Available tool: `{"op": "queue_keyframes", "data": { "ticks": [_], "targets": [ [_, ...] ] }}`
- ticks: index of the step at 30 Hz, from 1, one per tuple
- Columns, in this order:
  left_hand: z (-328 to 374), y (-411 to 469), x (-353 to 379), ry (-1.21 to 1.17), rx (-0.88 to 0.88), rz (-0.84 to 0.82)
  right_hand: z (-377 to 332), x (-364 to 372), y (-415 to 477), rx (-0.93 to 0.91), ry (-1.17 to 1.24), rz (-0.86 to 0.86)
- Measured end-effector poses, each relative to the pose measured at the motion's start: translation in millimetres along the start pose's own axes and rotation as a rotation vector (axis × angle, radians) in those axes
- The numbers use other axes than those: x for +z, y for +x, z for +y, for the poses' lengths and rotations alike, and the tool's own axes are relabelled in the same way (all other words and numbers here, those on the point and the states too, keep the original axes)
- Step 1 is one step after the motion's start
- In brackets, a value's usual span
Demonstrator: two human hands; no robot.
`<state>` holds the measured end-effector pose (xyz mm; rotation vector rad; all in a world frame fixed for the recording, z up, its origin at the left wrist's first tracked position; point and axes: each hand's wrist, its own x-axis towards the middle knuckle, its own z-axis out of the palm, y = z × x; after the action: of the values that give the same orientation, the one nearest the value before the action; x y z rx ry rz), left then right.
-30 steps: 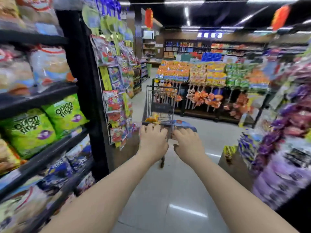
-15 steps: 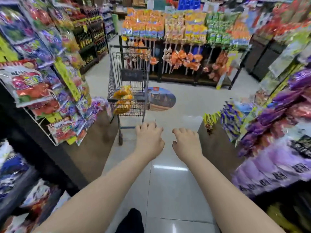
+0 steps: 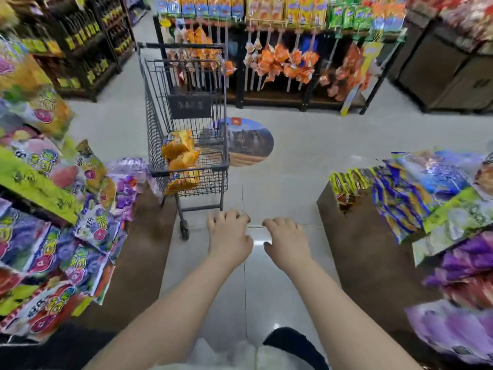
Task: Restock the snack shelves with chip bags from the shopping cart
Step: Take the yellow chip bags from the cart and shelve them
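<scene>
Both hands are off the cart, and it stands farther ahead than a second ago.

The left hand [image 3: 229, 236] and the right hand [image 3: 286, 243] hang side by side over the shiny grey floor [image 3: 280, 182]. Their fingers are loose and a little bent, and they hold and touch nothing. One second ago they gripped the cart's bar. A brown shelf on the left [image 3: 144, 263] and a brown shelf on the right [image 3: 368, 257] are full of bright snack packs. Just ahead of the hands, but apart from them, stands the grey wire shopping cart [image 3: 202, 182], close to the left shelf. The orange and yellow chip bags [image 3: 180, 148] lie piled in its basket. Behind the cart is a round picture sticker [image 3: 250, 141] on the floor. Farther off is a rack of hanging orange packs [image 3: 288, 62].
</scene>
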<state>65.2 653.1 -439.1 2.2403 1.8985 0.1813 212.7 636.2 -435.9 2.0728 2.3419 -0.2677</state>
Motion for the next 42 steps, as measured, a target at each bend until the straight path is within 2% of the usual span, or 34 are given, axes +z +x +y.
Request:
{"op": "queue_keyframes", "data": {
  "ticks": [7,14,20,24,29,36,42],
  "targets": [
    [-50,106,26,-0.021,-0.145,-0.067,2,12,138,-0.123,0.024,-0.05],
    [-101,252,16,0.049,-0.358,-0.028,0,3,317,-0.329,-0.036,-0.137],
    [-157,342,-6,0.008,-0.577,0.049,-22,-11,455,-0.455,0.015,-0.125],
    [-190,364,5,-0.031,-0.71,-0.018,-51,12,507,-0.504,0.043,-0.257],
    [-238,398,25,-0.072,-0.737,-0.176,-85,29,575,-0.495,-0.02,-0.379],
    [-288,460,27,-0.105,-0.798,-0.197,-126,47,646,-0.527,0.037,-0.466],
    [-303,483,72,-0.321,-1.062,-0.214,-140,96,683,-0.554,0.134,-0.73]
  ]
}}
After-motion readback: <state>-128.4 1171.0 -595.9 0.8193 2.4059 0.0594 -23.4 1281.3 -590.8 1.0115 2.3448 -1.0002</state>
